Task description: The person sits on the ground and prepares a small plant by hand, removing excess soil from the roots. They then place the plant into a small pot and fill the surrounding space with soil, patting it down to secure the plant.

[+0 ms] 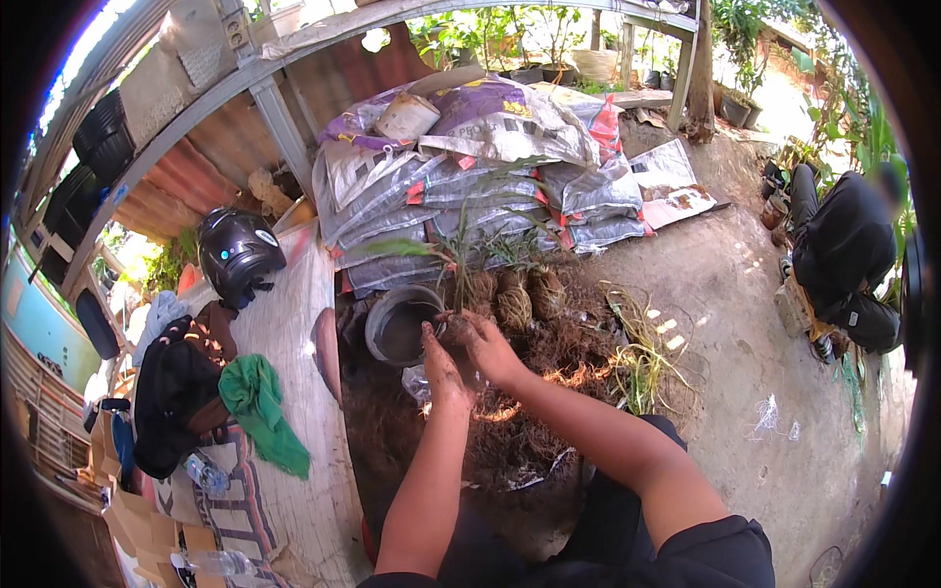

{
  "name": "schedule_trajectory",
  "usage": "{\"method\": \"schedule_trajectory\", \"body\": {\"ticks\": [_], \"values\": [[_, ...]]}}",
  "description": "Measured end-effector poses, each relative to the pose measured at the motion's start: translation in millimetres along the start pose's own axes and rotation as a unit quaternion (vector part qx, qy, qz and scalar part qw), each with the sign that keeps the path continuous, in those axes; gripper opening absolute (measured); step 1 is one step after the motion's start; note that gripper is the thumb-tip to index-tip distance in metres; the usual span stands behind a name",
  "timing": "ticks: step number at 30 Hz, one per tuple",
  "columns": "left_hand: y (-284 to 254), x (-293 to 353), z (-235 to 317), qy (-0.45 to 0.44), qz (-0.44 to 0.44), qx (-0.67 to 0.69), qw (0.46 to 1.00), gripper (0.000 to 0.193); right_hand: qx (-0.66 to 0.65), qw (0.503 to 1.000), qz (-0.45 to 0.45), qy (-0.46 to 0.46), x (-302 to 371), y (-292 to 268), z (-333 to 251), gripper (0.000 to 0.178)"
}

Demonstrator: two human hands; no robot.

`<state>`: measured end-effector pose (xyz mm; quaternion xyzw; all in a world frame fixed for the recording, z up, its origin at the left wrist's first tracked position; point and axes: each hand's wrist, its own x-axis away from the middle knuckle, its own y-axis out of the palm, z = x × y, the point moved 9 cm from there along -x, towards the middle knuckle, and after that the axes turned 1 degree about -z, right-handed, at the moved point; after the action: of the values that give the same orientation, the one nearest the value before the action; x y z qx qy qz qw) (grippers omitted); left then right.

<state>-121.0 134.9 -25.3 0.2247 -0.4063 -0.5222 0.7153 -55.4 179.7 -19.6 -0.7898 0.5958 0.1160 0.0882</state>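
My left hand and my right hand are cupped together around the dark root ball of a small plant. Its long, narrow green leaves rise above my fingers and spread to the left. Soil smears my hands. Just left of them stands a round dark pot with a grey rim. Beyond my right hand, bound brown root balls sit in a row, leaves sprouting from their tops. Loose brown root fibre and soil lie beneath and right of my hands.
Filled sacks are stacked at the back. Cut yellowish stalks lie to the right. A wooden platform on the left bears a black helmet, green cloth and plastic bottle. Another person sits at far right.
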Motion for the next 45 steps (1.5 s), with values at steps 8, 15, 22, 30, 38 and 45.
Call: {"method": "schedule_trajectory", "body": {"ticks": [8,15,22,30,38,45], "values": [[-31.0,-15.1,-13.9,0.007,0.068,-0.011,0.998,0.050,0.021,0.999,-0.040,0.023,15.6,3.0,-18.6,0.023],[-24.1,-12.2,-11.6,-0.022,0.017,0.056,0.998,0.060,0.103,0.992,0.072,-0.005,23.7,-9.6,-43.3,0.018],[-43.5,-24.7,-21.4,-0.009,0.034,0.049,0.998,0.060,0.078,0.994,0.075,-0.029,27.0,5.7,-27.9,0.014],[-7.6,-3.8,-9.2,-0.032,-0.046,0.077,0.995,0.059,-0.124,0.984,0.096,0.081,22.9,0.2,-9.1,0.021],[-13.8,-6.7,-9.8,0.009,-0.017,0.034,0.999,0.046,0.177,0.983,0.034,-0.029,17.1,0.3,-35.8,0.025],[-36.7,-14.1,-9.5,0.041,0.035,-0.027,0.998,0.042,0.131,0.991,0.005,0.004,23.3,13.1,-16.7,0.021]]}}
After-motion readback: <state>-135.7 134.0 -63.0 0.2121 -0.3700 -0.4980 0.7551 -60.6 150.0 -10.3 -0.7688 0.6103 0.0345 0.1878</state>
